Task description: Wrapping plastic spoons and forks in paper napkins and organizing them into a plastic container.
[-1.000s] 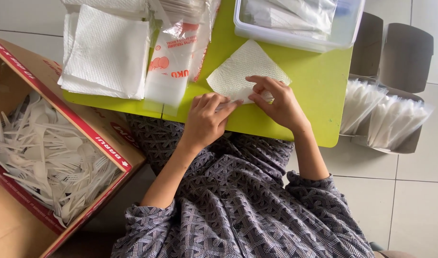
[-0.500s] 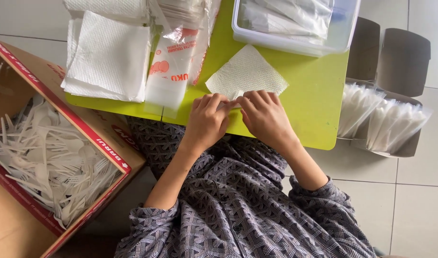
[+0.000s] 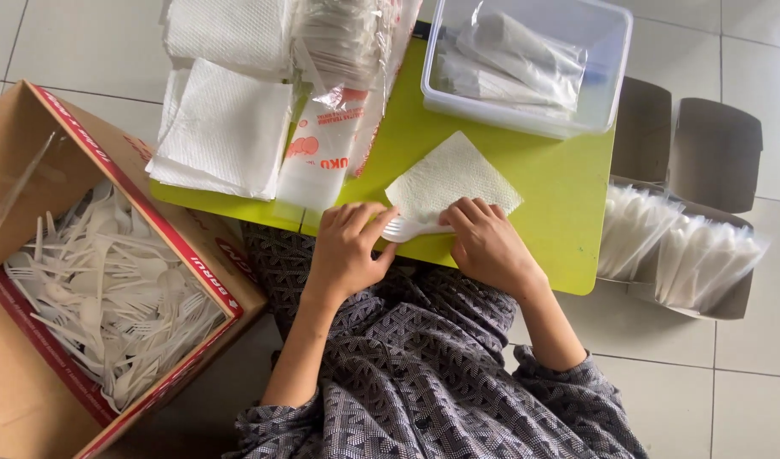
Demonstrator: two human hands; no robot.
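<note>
Presently, at the near edge of the green desk (image 3: 560, 246), the left hand (image 3: 347, 251) pinches a white plastic fork (image 3: 404, 229) between closed fingers while the right hand (image 3: 487, 246), fingers together, presses the paper napkin (image 3: 453, 177) over it, keeping both aligned for wrapping.

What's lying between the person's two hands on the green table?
In the head view, a white plastic fork lies between the left hand and right hand, at the near corner of a white napkin on the green table.
</note>
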